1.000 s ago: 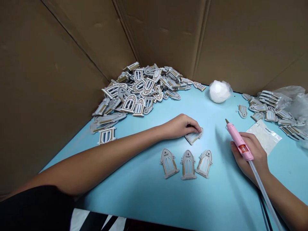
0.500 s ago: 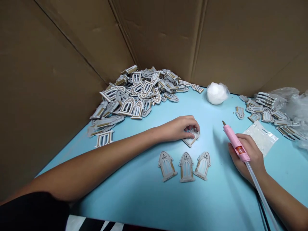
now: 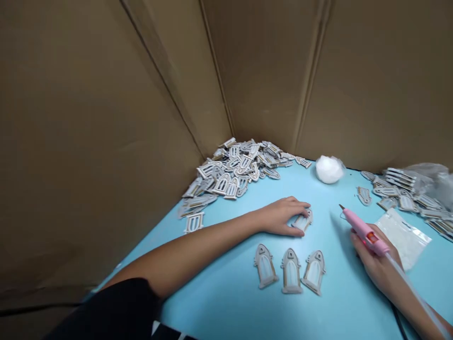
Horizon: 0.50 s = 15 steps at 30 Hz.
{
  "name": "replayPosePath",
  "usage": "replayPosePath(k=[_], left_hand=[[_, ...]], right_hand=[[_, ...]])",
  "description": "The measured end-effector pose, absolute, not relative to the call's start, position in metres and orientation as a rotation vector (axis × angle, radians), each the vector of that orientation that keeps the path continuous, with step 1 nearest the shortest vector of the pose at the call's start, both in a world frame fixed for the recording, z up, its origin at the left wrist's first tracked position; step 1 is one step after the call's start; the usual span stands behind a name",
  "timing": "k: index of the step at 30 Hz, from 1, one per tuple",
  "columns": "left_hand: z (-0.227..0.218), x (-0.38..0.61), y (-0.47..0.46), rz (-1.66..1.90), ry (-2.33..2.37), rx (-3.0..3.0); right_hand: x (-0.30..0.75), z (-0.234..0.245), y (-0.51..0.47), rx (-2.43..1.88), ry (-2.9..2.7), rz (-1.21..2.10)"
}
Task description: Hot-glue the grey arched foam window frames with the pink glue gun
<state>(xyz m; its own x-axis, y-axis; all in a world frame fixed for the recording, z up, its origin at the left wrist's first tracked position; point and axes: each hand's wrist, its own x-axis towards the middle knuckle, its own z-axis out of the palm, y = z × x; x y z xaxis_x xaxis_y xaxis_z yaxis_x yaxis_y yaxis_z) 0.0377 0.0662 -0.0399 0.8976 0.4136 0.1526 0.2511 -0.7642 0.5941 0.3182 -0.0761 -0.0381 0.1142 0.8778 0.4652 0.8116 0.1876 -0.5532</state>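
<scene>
L arm stretched flat across the blue bench (image 3: 226,302), L hand (image 3: 281,217) half curled, holding a grey arched window piece (image 3: 303,221) mid-bench; R hand (image 3: 377,267) closed round a pink glue gun (image 3: 364,233), tip up.

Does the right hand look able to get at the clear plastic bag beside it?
Probably yes: the right hand lies beside the clear plastic bag with nothing between them, though it holds the pink glue pen.
</scene>
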Motion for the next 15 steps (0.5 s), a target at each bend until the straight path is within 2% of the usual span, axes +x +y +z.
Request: replayPosePath(k=[6,15], left_hand=[[-0.043,0.038,0.065,0.342,0.717,2.574],[-0.041,0.029,0.073,0.357,0.586,2.359]], right_hand=[[0.33,-0.058,-0.072,-1.672,-1.47,0.476],[0.311,-0.038,-0.078,-1.735,-1.605,0.442]])
